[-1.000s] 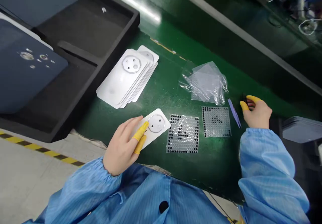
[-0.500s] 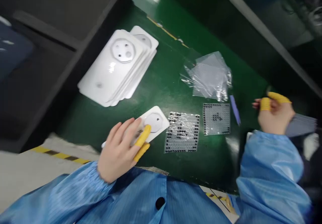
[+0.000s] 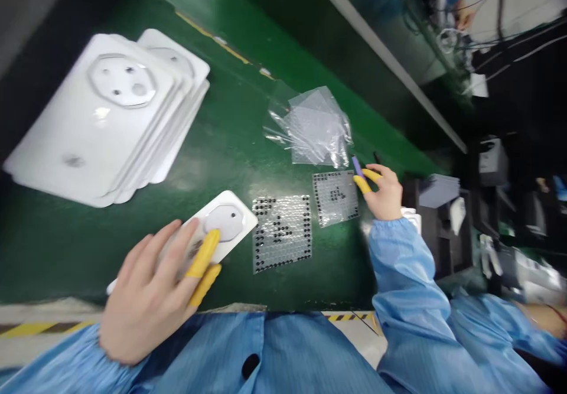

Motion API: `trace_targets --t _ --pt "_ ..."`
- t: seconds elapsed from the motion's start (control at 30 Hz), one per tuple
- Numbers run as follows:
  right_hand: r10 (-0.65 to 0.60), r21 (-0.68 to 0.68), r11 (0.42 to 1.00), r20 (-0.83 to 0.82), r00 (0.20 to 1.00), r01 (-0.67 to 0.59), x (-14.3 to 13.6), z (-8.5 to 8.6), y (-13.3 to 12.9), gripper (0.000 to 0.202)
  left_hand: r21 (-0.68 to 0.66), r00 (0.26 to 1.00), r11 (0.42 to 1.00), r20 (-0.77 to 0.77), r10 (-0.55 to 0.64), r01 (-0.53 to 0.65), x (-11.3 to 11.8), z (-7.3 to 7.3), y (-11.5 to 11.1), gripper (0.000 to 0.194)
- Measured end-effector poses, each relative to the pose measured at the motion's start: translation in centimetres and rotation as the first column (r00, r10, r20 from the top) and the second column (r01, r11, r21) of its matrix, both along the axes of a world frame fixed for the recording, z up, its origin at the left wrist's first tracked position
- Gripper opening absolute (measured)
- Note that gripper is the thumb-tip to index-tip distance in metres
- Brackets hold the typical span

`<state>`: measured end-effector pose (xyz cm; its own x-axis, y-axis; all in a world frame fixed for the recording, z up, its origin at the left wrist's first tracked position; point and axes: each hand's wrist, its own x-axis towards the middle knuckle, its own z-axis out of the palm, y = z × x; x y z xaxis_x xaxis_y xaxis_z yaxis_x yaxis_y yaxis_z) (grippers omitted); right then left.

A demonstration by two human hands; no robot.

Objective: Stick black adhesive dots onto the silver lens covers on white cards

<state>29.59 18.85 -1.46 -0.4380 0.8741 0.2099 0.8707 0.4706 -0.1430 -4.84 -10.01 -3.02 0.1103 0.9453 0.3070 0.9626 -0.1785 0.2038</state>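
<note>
A white phone back cover (image 3: 239,220) with a rounded camera plate lies tilted on the green bench. My left hand (image 3: 150,287) grips it across its lower part, with yellow finger cots on thumb and index finger; the palm hides its lower half. My right hand (image 3: 383,193), also in yellow finger cots, has thumb and index finger around a slim purple stick (image 3: 357,165), whose lower end is hidden. A thin dark tip (image 3: 377,157) shows just beyond that hand. Left of it lie two clear sheets with black dots, a smaller sheet (image 3: 336,209) and a larger sheet (image 3: 283,246).
A stack of white phone back covers (image 3: 88,140) fans out at the left. Crumpled clear plastic bags (image 3: 316,125) lie mid-bench, below a raised rail (image 3: 354,22). A dark tray (image 3: 443,228) stands at the right. Another person's sleeve (image 3: 491,323) is at lower right.
My right hand has moved left, from beside the tray to the purple stick. My left hand stays on the cover. The view has swung right, bringing more of the right side into sight.
</note>
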Motion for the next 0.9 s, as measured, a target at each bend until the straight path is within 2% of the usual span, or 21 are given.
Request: trace_targets --t 0.07,0.17,0.27,0.33,0.4,0.43,0.5,0.53,0.63,0.73,0.9 --pt "-0.046 -0.047 0.998 -0.131 0.99 0.04 -0.5 0.2 -0.3 0.019 0.005 1.0 1.0 -0.025 0.014 -0.014 0.2 0.4 0.2 0.038" --pt "-0.152 -0.146 0.983 -0.322 0.934 0.11 -2.3 1.6 -1.6 0.019 0.023 0.996 1.0 0.084 0.003 -0.005 -0.1 0.4 0.1 0.033" --pt "-0.133 -0.228 0.973 -0.484 0.865 0.022 -6.1 3.8 -5.4 0.021 0.066 0.988 0.998 0.155 -0.008 -0.003 -0.4 0.0 -0.3 0.028" --pt "0.013 -0.275 0.945 -0.504 0.863 -0.175 -9.2 4.6 -8.9 0.032 0.068 0.988 0.998 0.154 -0.003 -0.007 -0.4 0.0 -0.4 0.021" --pt "0.27 -0.335 0.836 -0.438 0.858 -0.434 -12.1 4.3 -12.1 0.04 0.056 0.988 0.998 0.154 0.005 -0.014 -0.4 0.0 -0.4 0.016" --pt "0.381 -0.354 0.768 -0.418 0.825 -0.534 -13.2 3.8 -13.3 0.045 0.053 0.988 0.998 0.156 0.01 -0.018 -0.4 0.0 -0.4 0.015" --pt "0.526 -0.375 0.655 -0.397 0.752 -0.656 -14.5 2.6 -14.8 0.054 0.047 0.987 0.999 0.158 0.009 -0.016 -0.3 -0.1 -0.3 0.014" --pt "0.554 -0.376 0.63 -0.395 0.732 -0.68 -14.8 2.0 -15.2 0.058 0.045 0.987 0.999 0.16 0.004 -0.011 -0.4 -0.1 -0.3 0.013" --pt "0.573 -0.381 0.626 -0.366 0.733 -0.68 -14.8 1.1 -15.5 0.06 0.044 0.985 0.999 0.17 -0.004 -0.004 -0.4 -0.3 -0.4 0.013" --pt "0.556 -0.427 0.619 -0.354 0.752 -0.659 -14.9 1.3 -15.5 0.049 0.041 0.983 0.999 0.183 0.01 -0.018 -0.4 -0.4 -0.4 0.015" --pt "0.334 -0.583 0.642 -0.371 0.866 -0.497 -15.9 2.0 -15.7 0.025 0.037 0.985 0.999 0.171 0.019 -0.025 -0.4 -0.3 -0.4 0.019"
